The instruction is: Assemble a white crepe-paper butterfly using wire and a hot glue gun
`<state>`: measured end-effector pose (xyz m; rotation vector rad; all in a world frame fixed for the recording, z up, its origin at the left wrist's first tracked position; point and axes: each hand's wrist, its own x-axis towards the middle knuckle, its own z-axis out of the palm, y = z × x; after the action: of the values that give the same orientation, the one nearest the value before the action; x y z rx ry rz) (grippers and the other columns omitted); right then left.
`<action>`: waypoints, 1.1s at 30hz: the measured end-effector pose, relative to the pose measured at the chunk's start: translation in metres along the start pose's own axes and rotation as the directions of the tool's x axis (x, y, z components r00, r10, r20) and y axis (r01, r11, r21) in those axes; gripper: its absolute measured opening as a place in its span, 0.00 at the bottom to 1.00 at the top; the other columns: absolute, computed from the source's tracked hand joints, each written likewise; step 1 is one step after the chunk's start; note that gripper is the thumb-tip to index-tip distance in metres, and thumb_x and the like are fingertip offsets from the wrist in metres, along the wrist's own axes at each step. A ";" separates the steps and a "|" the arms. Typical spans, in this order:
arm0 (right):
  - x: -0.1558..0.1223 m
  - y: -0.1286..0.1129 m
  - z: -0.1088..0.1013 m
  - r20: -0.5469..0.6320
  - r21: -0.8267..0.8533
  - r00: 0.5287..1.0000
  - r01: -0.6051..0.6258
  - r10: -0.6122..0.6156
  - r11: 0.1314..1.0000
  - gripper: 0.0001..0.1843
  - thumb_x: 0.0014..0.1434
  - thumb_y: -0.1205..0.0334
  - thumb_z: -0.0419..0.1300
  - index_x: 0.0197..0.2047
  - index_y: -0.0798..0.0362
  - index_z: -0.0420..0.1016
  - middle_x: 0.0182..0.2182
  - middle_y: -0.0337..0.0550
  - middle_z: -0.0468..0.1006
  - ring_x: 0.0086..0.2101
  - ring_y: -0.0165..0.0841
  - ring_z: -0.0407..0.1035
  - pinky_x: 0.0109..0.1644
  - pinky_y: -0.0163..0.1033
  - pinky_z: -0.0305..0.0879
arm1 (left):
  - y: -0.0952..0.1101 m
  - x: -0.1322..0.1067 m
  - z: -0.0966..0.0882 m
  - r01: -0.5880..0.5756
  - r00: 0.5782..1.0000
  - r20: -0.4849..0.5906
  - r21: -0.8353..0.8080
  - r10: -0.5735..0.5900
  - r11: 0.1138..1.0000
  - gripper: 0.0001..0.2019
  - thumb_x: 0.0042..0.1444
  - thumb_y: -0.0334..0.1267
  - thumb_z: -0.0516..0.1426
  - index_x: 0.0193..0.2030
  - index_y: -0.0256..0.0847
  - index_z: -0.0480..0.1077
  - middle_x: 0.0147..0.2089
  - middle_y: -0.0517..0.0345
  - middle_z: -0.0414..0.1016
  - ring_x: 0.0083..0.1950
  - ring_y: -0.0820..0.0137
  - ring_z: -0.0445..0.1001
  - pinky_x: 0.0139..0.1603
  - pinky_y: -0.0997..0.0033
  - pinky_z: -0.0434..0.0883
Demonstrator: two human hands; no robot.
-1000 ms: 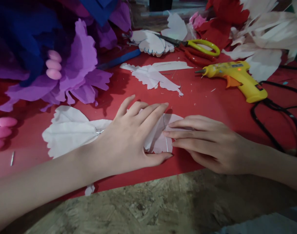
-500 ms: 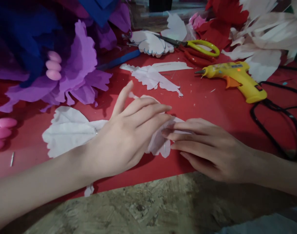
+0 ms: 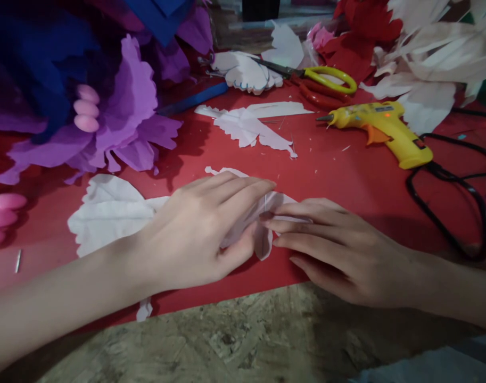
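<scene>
left hand (image 3: 195,234) lies palm down, fingers and thumb pinching folds of the white paper piece (image 3: 110,213); right hand (image 3: 330,250), fingers straight and together, presses its other end.

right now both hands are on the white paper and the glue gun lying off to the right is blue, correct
Not quite: the glue gun is yellow, not blue, as the head view shows. The rest holds: the left hand and right hand are both on the white paper, and the gun lies off to the right on the red sheet.
</scene>
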<state>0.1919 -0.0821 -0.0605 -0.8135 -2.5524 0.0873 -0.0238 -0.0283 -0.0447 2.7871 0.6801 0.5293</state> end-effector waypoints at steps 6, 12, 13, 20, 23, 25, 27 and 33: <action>0.000 0.002 0.000 0.018 0.029 1.000 0.003 -0.003 1.000 0.12 0.62 0.68 0.50 0.45 0.60 0.71 0.48 0.46 0.73 0.51 0.33 0.65 0.53 0.43 0.67 | -0.001 -0.002 0.009 0.051 0.998 0.039 0.006 -0.051 0.999 0.27 0.54 0.45 0.57 0.57 0.31 0.63 0.54 0.48 0.73 0.52 0.59 0.68 0.54 0.60 0.66; -0.001 0.003 0.000 0.017 0.050 1.000 0.011 -0.012 0.999 0.11 0.62 0.68 0.50 0.44 0.60 0.71 0.48 0.44 0.73 0.51 0.33 0.65 0.53 0.43 0.67 | -0.003 -0.004 0.011 0.036 0.998 0.058 0.028 -0.037 0.999 0.33 0.50 0.49 0.61 0.58 0.29 0.62 0.57 0.45 0.71 0.53 0.55 0.67 0.53 0.55 0.66; -0.001 0.003 0.001 0.021 0.048 1.000 0.011 -0.012 0.999 0.11 0.62 0.68 0.50 0.44 0.60 0.71 0.48 0.45 0.73 0.51 0.33 0.65 0.53 0.43 0.67 | -0.003 -0.004 0.011 0.036 0.997 0.061 0.028 -0.038 0.999 0.33 0.50 0.49 0.61 0.58 0.29 0.62 0.57 0.45 0.71 0.53 0.55 0.67 0.53 0.55 0.66; 0.003 0.007 -0.009 -0.004 -0.004 1.000 0.008 -0.008 1.000 0.10 0.62 0.69 0.49 0.44 0.56 0.69 0.45 0.43 0.74 0.48 0.29 0.67 0.53 0.38 0.66 | -0.002 -0.004 0.010 0.077 0.991 0.103 0.031 -0.080 0.997 0.33 0.51 0.50 0.59 0.59 0.30 0.62 0.59 0.45 0.69 0.55 0.54 0.66 0.55 0.52 0.65; 0.002 0.026 -0.030 -0.135 -0.225 0.968 -0.240 0.214 0.944 0.09 0.61 0.70 0.50 0.41 0.56 0.70 0.36 0.44 0.76 0.40 0.27 0.69 0.46 0.34 0.66 | -0.002 -0.004 0.010 0.079 0.991 0.105 0.027 -0.081 0.997 0.34 0.50 0.51 0.60 0.58 0.28 0.63 0.59 0.43 0.69 0.54 0.53 0.66 0.55 0.51 0.65; -0.001 0.046 -0.046 -0.290 -0.402 0.881 -0.467 0.374 0.788 0.10 0.60 0.66 0.52 0.43 0.58 0.71 0.37 0.49 0.75 0.39 0.30 0.69 0.44 0.36 0.66 | -0.002 -0.004 0.009 0.070 0.993 0.096 0.031 -0.073 0.997 0.33 0.50 0.51 0.60 0.57 0.28 0.65 0.59 0.42 0.69 0.54 0.53 0.66 0.55 0.51 0.66; -0.005 0.066 -0.060 -0.289 -0.448 0.738 -0.667 0.610 0.595 0.16 0.53 0.64 0.59 0.45 0.59 0.72 0.39 0.51 0.74 0.37 0.33 0.69 0.40 0.37 0.66 | -0.002 -0.004 0.009 0.060 0.995 0.083 0.036 -0.063 0.998 0.31 0.51 0.49 0.60 0.56 0.28 0.66 0.59 0.42 0.69 0.54 0.53 0.67 0.55 0.50 0.65; -0.010 0.096 -0.066 -0.169 -0.412 0.363 -0.871 0.916 0.269 0.16 0.45 0.66 0.66 0.39 0.62 0.74 0.33 0.50 0.73 0.25 0.26 0.62 0.30 0.34 0.58 | -0.001 -0.004 0.009 0.068 0.993 0.092 0.017 -0.069 0.998 0.26 0.52 0.48 0.59 0.53 0.32 0.69 0.59 0.45 0.69 0.55 0.53 0.67 0.56 0.49 0.65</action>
<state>0.2799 -0.0135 -0.0246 -2.4510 -1.7948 -0.1154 -0.0240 -0.0302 -0.0549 2.7693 0.7581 0.3807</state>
